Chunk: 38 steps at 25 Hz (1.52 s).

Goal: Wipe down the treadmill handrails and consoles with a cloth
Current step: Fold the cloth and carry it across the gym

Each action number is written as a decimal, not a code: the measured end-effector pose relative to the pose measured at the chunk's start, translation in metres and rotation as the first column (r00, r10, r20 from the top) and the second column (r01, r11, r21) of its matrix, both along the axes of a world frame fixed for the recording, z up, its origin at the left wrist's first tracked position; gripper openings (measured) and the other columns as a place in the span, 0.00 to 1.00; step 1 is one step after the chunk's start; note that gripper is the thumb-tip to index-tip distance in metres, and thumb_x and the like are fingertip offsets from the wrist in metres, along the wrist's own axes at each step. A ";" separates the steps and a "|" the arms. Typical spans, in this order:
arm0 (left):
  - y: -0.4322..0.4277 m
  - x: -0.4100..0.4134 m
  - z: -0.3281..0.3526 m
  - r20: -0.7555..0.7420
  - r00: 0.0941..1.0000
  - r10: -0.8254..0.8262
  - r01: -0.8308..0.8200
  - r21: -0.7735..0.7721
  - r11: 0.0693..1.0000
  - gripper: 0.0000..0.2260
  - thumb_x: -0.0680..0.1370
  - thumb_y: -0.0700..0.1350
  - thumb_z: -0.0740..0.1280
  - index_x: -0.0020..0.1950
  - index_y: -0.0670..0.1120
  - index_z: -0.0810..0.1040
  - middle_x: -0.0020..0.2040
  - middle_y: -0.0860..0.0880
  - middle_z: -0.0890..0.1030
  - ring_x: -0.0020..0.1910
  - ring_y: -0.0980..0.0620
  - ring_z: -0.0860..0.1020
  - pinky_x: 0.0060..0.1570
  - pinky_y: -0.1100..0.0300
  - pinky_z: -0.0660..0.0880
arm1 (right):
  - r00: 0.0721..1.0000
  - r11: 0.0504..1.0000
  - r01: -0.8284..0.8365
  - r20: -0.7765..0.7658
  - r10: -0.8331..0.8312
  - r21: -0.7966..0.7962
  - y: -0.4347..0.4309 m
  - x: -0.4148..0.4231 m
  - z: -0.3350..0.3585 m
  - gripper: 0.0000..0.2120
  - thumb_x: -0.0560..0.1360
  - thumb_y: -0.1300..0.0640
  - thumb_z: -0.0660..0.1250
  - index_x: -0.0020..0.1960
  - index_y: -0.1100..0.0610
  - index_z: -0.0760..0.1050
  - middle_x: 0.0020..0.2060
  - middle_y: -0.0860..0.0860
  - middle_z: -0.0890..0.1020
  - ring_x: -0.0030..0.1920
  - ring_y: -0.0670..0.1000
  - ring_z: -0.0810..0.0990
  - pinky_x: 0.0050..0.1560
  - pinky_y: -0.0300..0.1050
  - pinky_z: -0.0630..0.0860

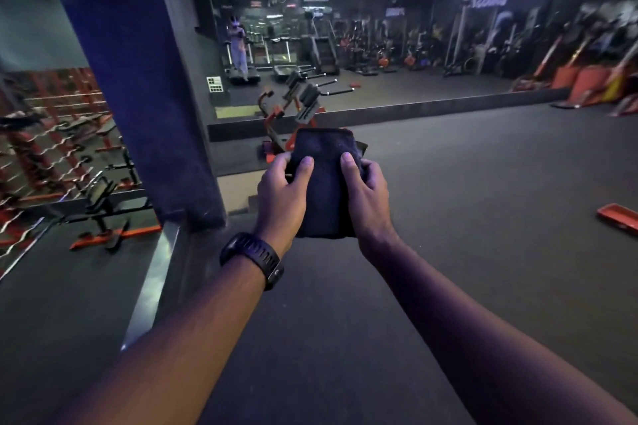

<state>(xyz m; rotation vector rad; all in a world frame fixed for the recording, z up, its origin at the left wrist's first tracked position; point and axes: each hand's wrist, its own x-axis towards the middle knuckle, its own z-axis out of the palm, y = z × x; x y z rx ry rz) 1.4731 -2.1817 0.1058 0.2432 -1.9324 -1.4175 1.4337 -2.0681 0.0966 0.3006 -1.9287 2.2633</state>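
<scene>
Gripping one cloth [322, 148]: left hand [281, 195], right hand [368, 197]

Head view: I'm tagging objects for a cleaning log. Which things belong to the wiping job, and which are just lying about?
Job: folded dark terry cloth, gripped by left hand and right hand; black treadmill reflected in the mirror.
Lying about: orange-and-black exercise machine behind the cloth; flat orange tray at right; black bench with orange base.
</scene>
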 end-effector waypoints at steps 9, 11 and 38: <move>-0.010 -0.256 -0.138 -0.080 0.979 -0.189 0.187 -0.036 0.982 0.11 0.81 0.51 0.65 0.58 0.46 0.78 0.51 0.52 0.83 0.51 0.54 0.81 0.53 0.51 0.78 | 0.979 0.981 0.193 -0.065 -0.193 -0.017 -0.007 -0.232 -0.139 0.18 0.76 0.39 0.67 0.54 0.52 0.75 0.49 0.47 0.83 0.49 0.47 0.81 0.57 0.57 0.79; 0.002 -0.302 -0.156 -0.068 0.965 -0.253 0.253 -0.006 0.967 0.12 0.81 0.52 0.64 0.58 0.46 0.78 0.51 0.51 0.83 0.50 0.52 0.81 0.50 0.53 0.79 | 0.964 0.966 0.259 -0.059 -0.259 -0.002 0.004 -0.272 -0.155 0.19 0.75 0.37 0.67 0.55 0.51 0.75 0.48 0.47 0.83 0.49 0.47 0.82 0.56 0.57 0.79; 0.377 -0.823 -0.185 0.008 0.391 -0.920 0.919 0.042 0.391 0.18 0.74 0.61 0.63 0.56 0.51 0.78 0.49 0.52 0.83 0.49 0.50 0.81 0.52 0.43 0.79 | 0.395 0.394 0.915 0.008 -0.919 0.083 0.350 -0.696 -0.183 0.19 0.78 0.39 0.65 0.57 0.54 0.74 0.51 0.48 0.81 0.51 0.51 0.81 0.55 0.56 0.79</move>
